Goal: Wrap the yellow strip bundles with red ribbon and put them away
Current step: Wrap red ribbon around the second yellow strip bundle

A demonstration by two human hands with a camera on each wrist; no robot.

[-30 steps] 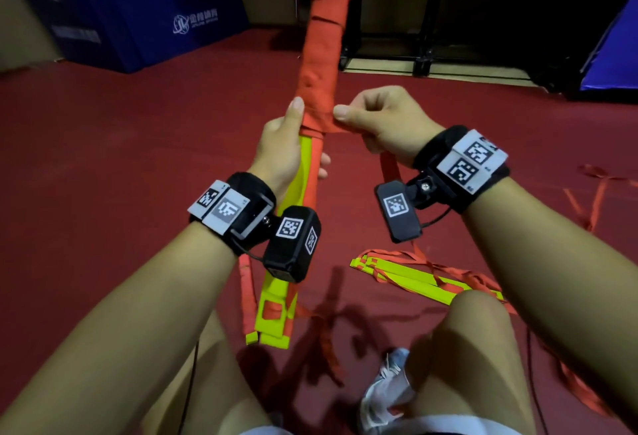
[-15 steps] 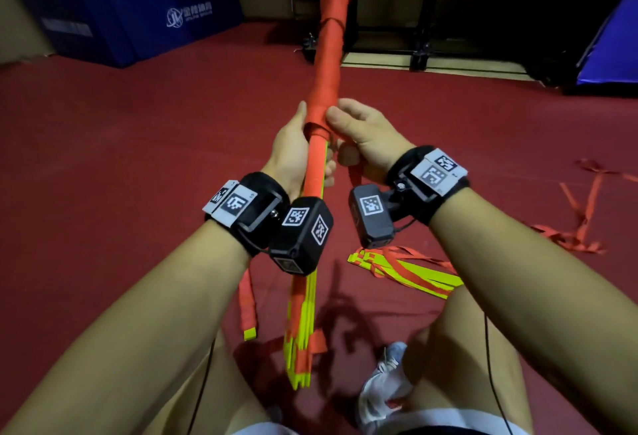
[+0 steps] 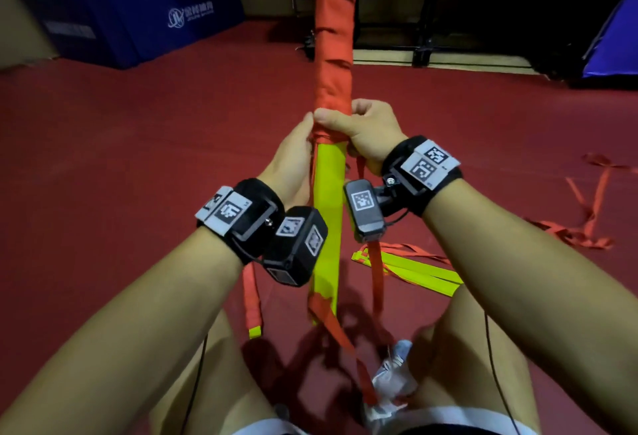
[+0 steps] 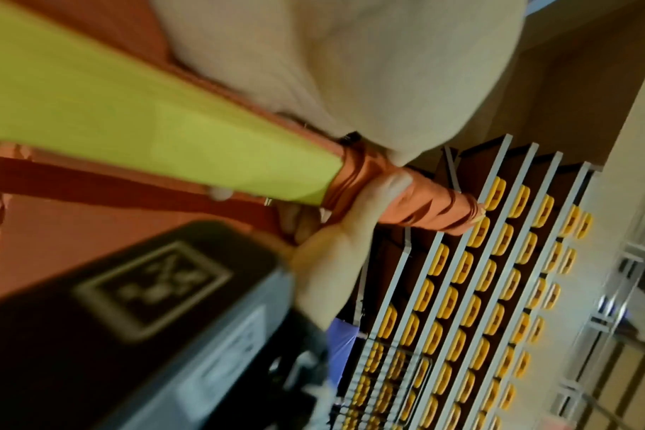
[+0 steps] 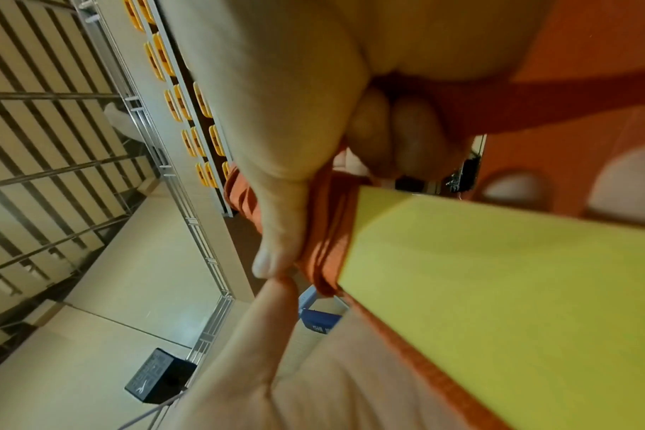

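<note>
We are holding the yellow strip bundle [image 3: 328, 199] upright over the floor [image 3: 138, 158], its broad face now turning toward us, left hand [image 3: 293, 158] gripping it beside the wrap's edge. Our right hand [image 3: 362, 130] is clamping the newest turn of red ribbon [image 3: 333, 54], so the winding is advancing, with much yellow remaining bare.

Top of strip bundle [image 3: 329, 193] past the head view's upper edge; left hand [image 3: 291, 158] fingers behind it

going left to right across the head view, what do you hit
blue box → left hand → yellow strip bundle → right hand → loose red ribbon on the floor
</note>
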